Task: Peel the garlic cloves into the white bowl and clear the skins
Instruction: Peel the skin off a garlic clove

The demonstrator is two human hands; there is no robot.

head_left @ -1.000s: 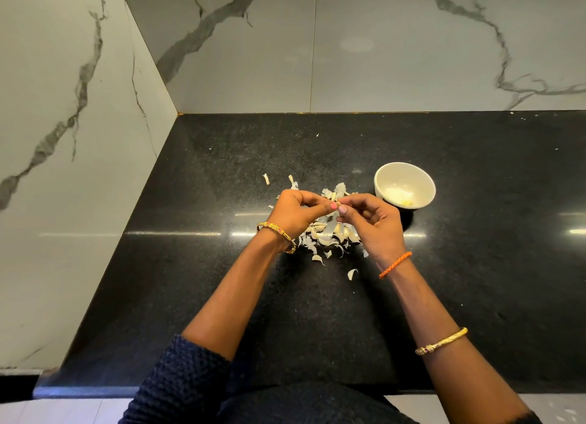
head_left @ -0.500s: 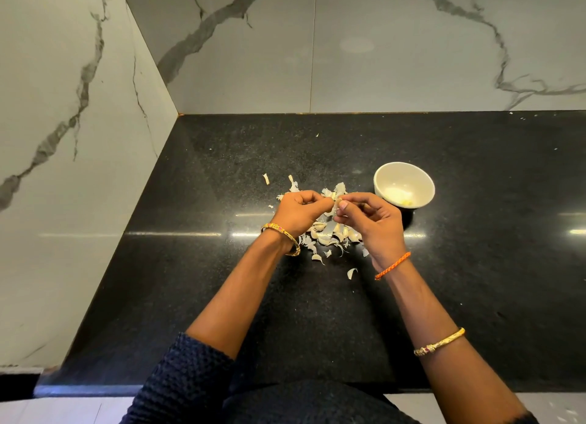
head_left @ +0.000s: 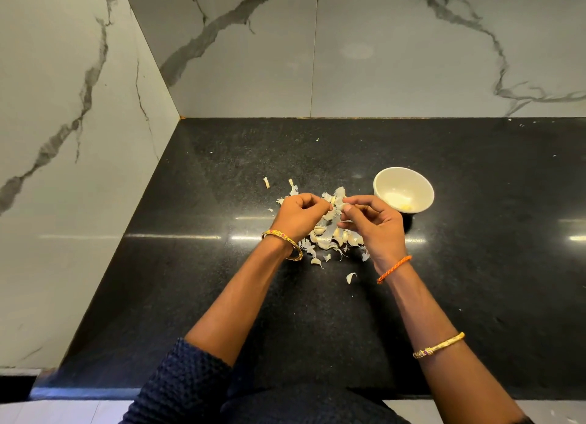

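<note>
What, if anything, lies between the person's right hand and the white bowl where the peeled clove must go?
Nothing visible does. The right hand is just left of the white bowl, with only bare black counter between them. The skin pile lies under and between the hands, away from that path.

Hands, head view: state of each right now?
Left hand: fingers curled, pinching something small at the tips, likely a garlic clove; too hidden to confirm.
Right hand: fingers curled, pinching a strip of garlic skin.

1 white bowl (head_left: 403, 189), 2 hands, 3 bracelets, skins uncountable.
</note>
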